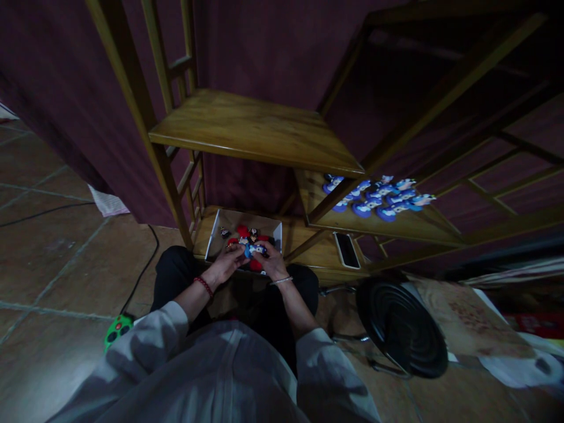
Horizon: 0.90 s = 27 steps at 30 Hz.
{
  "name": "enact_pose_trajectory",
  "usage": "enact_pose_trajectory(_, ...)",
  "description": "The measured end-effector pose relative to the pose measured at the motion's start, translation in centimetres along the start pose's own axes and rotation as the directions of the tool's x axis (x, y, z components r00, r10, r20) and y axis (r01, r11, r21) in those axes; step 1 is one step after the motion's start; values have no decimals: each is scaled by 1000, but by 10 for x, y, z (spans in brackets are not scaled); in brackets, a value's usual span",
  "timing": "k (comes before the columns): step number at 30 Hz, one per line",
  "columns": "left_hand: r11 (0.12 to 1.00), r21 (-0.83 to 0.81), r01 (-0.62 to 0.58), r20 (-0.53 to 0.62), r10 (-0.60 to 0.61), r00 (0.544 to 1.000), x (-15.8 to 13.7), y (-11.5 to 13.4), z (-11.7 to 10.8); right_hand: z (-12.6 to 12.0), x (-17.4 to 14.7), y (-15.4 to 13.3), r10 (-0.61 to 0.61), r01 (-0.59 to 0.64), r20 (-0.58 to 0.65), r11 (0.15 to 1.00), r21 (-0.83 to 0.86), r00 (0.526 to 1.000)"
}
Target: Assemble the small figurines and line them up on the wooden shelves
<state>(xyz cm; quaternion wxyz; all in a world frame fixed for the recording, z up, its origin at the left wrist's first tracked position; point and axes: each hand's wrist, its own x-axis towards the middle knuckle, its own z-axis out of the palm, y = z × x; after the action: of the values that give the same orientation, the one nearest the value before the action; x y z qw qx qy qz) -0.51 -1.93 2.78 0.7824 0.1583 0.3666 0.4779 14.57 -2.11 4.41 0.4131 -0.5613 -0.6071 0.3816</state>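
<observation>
Blue and white, a small figurine [254,251] is lying sideways between the person's two hands, over an open white-walled box [278,232]. The left hand [227,263] is pinching its blue end between thumb and fingers, and the right hand [273,262] is gripping the opposite end, its fingertips too small to make out exactly. Red and dark figures [242,231] are lying loose inside the box, which is resting on a wooden lower shelf [291,235]. Farther right, similar blue-and-white figurines [365,207] are crowding together on a higher shelf [315,188], while a dark-faced phone [346,250] is lying below them, near a round black stool [396,329].
</observation>
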Motion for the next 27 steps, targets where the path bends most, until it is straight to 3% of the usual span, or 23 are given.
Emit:
enact_pose_trajectory(13,997,-80,10,91,-3,996,-15,22,22,-11,-1,-41,-53,53,-40,998,21,998)
enact_pose_trajectory(27,995,-101,-10,122,22,992,-19,25,27,-13,-4,-48,-88,87,-75,996,-22,993)
